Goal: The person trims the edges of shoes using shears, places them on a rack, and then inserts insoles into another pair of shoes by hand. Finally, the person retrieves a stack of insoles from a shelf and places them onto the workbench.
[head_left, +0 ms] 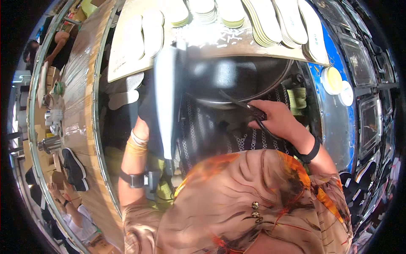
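My left hand point(142, 124) holds up what looks like a black shoe with a long white sole point(165, 101). The dark upper covers my fingers, and motion blurs the shoe. My right hand point(279, 120) is closed around dark-handled scissors point(239, 103), their tip pointing up and left toward the shoe. Behind the scissors is a large black basin point(249, 78) with a shiny rim. Below it, patterned black fabric point(211, 135) lies over my lap.
Stacks of pale insoles point(262, 25) and scattered white strips point(220, 41) cover the board point(127, 70) ahead. A yellow-topped round container point(332, 80) stands on the blue surface at right. At left, black shoes point(74, 169) rest on a brown bench point(80, 106); other people are beyond.
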The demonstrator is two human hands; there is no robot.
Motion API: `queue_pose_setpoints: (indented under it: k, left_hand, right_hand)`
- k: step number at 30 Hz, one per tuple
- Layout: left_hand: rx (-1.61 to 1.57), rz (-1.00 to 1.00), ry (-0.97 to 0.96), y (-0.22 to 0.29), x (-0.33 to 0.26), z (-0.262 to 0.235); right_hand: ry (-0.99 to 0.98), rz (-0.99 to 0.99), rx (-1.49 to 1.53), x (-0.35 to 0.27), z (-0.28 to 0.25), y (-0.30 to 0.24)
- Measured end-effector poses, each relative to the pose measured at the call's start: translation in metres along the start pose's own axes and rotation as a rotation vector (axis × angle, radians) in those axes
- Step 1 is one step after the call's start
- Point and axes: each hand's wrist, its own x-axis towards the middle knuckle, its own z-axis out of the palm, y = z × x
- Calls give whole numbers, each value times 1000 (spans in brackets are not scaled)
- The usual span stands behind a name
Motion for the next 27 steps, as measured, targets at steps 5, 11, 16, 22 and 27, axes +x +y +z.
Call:
queue_pose_setpoints:
  k: [5, 11, 16, 22, 27]
  left_hand:
    - [970, 914, 335, -15, 2, 22]
    - [1420, 954, 566, -20, -69, 80]
    - [1776, 921, 745, -25, -44, 101]
    - [2219, 834, 958, -23, 46, 114]
    - [2539, 800, 1114, -36, 12, 143]
  right_hand:
    - [58, -169, -216, 18, 8, -30]
    - [187, -267, -270, 28, -4, -44]
    - [151, -286, -289, 25, -5, -42]
    - [86, -327, -287, 22, 8, -27]
    - [115, -352, -107, 15, 5, -8]
